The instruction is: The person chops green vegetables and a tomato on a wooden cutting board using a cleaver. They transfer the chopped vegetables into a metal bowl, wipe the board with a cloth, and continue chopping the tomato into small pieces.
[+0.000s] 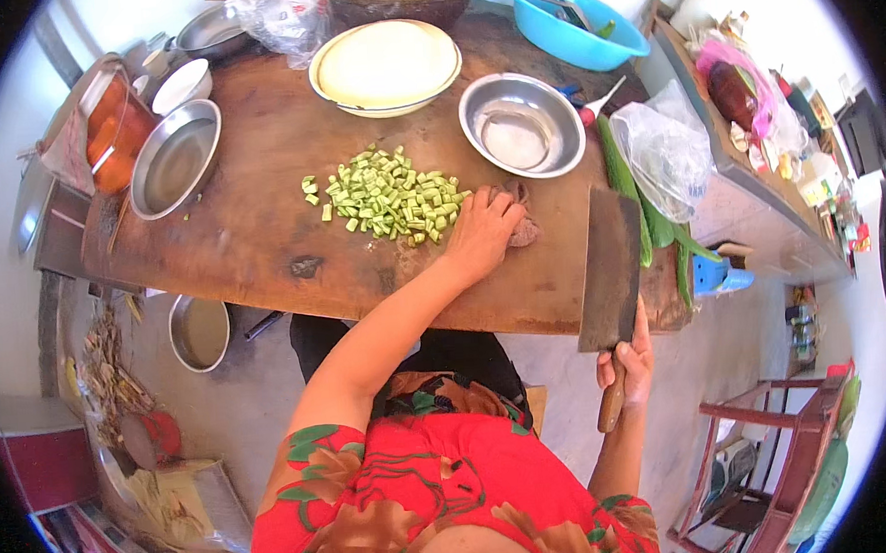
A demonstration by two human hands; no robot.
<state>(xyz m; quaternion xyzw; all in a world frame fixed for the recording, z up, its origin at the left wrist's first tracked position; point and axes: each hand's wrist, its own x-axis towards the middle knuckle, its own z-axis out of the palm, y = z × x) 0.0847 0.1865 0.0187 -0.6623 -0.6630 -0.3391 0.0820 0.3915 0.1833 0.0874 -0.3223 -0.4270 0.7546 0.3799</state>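
Chopped green vegetable pieces (387,196) lie heaped in a loose pile near the middle of the worn brown wooden tabletop (261,236), with a few stray bits just off the pile's left edge. The left hand (483,236) rests palm down on the board just to the right of that pile, its fingers (504,205) slack and curled over a small reddish-brown lump (524,230), touching it rather than gripping it; the fingertips sit against the pile's right fringe. The right hand (628,359) is clenched around the brown wooden handle of a broad rectangular steel cleaver (610,268), held off the near right edge of the table with the blade standing upward and its flat face overlapping the table's right end. Beyond the left hand stands an empty round steel bowl (521,124), and behind the pile a wide cream-coloured enamel plate (386,65). To the left, well apart from the hands, sits a second round steel basin (175,157) with a small white bowl (182,86) behind it. Long whole green vegetables (620,172) lie along the right edge of the table just beside the cleaver, next to a crumpled clear plastic bag (669,154). A bright blue plastic basin (575,24) sits at the far right corner. Below the table's near edge, on the grey floor, stands another small steel pot (199,332).
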